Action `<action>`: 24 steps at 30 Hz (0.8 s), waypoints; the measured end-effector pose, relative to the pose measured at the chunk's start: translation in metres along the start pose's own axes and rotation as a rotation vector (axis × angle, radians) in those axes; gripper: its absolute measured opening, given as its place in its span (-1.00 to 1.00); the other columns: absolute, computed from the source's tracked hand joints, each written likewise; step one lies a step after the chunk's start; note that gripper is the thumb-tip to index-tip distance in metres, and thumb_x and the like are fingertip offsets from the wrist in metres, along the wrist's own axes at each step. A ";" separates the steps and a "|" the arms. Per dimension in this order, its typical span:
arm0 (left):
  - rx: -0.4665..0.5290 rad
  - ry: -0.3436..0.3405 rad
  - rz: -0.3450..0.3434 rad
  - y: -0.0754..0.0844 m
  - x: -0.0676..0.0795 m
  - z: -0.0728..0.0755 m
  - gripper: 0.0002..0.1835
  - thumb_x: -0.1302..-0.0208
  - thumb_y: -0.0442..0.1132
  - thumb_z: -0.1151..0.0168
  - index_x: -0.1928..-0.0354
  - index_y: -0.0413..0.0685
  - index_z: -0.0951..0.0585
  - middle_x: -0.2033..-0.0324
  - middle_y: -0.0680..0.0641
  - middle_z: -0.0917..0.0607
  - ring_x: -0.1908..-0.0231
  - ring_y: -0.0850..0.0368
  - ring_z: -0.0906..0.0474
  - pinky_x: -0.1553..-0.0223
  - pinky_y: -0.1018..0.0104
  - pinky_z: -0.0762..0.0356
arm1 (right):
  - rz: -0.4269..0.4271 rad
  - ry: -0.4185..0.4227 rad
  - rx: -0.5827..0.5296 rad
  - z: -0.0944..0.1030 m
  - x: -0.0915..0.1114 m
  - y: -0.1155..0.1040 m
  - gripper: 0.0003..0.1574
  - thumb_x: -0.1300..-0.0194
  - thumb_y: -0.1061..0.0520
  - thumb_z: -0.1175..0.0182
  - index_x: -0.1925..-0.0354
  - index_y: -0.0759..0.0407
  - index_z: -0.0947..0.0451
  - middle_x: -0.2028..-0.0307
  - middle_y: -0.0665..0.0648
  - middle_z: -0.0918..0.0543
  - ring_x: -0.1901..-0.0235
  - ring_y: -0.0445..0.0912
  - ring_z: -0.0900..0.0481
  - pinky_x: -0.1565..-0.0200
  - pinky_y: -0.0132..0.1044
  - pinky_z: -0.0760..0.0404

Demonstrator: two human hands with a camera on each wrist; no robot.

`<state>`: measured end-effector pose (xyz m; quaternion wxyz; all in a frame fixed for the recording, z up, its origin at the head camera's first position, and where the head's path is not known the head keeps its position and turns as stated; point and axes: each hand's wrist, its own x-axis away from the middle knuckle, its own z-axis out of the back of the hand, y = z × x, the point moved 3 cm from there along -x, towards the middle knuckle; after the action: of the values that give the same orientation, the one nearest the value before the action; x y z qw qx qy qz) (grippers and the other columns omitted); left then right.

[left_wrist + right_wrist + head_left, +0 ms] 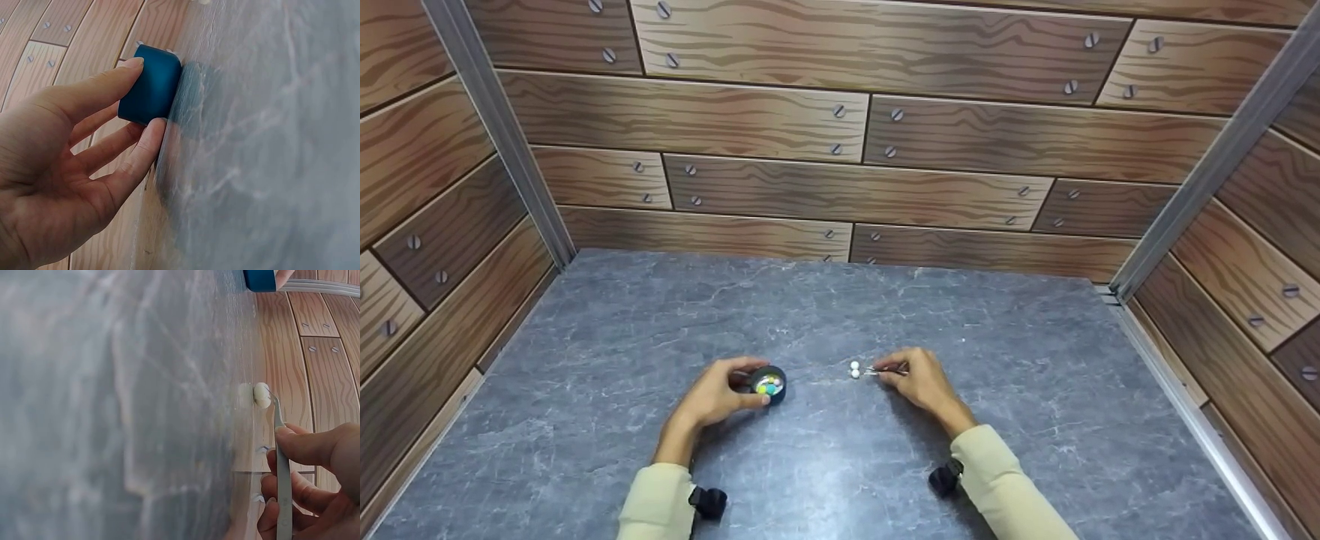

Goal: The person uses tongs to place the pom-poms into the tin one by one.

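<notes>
My left hand (712,394) holds a small round dark-blue container (151,84) between thumb and fingers. It stands upright on the tabletop, and several small coloured beads (770,389) lie inside it. To its right, two white beads (855,370) sit side by side on the table. My right hand (924,384) pinches a pair of tweezers (283,489) between thumb and fingers. In the right wrist view, the bent tip of the tweezers is right at the white beads.
The grey marbled tabletop (825,315) spreads under both hands. Wood-patterned panels (772,120) rise at the back and sides, with metal posts (502,135) at the corners. Small black devices (709,502) are worn at both wrists.
</notes>
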<state>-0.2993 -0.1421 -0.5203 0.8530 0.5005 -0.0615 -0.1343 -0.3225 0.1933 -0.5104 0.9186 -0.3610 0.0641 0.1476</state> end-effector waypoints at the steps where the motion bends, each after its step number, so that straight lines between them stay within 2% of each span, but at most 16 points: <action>1: 0.000 0.001 0.000 0.000 0.000 0.000 -0.41 -0.10 -0.30 -0.58 -0.23 -0.11 -0.66 -0.10 -0.25 -0.72 -0.11 -0.19 -0.67 -0.14 -0.06 -0.62 | 0.004 0.000 0.000 0.000 0.000 0.000 -0.84 -0.16 0.31 -0.46 0.25 0.14 -0.84 0.22 0.18 -0.85 0.20 0.01 -0.75 0.09 -0.13 -0.69; 7: 0.000 0.003 0.013 0.000 0.000 0.000 -0.40 -0.12 -0.27 -0.58 -0.25 -0.12 -0.65 -0.15 -0.24 -0.71 -0.13 -0.19 -0.66 -0.13 -0.04 -0.63 | 0.034 0.023 0.010 0.000 0.000 -0.001 -0.83 -0.14 0.35 -0.46 0.28 0.16 -0.84 0.27 0.18 -0.85 0.30 -0.02 -0.76 0.20 -0.21 -0.70; 16: -0.011 0.005 0.017 -0.001 0.000 -0.001 -0.40 -0.11 -0.28 -0.58 -0.25 -0.12 -0.65 -0.14 -0.23 -0.72 -0.14 -0.20 -0.66 -0.14 -0.07 -0.62 | -0.001 0.021 -0.006 0.002 0.000 -0.006 -0.82 -0.13 0.35 -0.46 0.29 0.12 -0.84 0.27 0.18 -0.84 0.38 -0.14 -0.63 0.29 -0.36 -0.58; 24: -0.013 0.002 0.009 0.000 -0.001 0.000 -0.40 -0.12 -0.27 -0.57 -0.25 -0.12 -0.65 -0.14 -0.23 -0.72 -0.13 -0.20 -0.66 -0.15 -0.07 -0.62 | 0.038 0.037 0.011 0.004 -0.001 -0.012 -0.80 -0.13 0.36 -0.45 0.30 0.11 -0.85 0.32 0.15 -0.81 0.41 -0.18 -0.54 0.34 -0.41 -0.50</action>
<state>-0.2998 -0.1416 -0.5206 0.8568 0.4950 -0.0622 -0.1306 -0.3193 0.1882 -0.4995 0.9162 -0.3574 0.0886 0.1580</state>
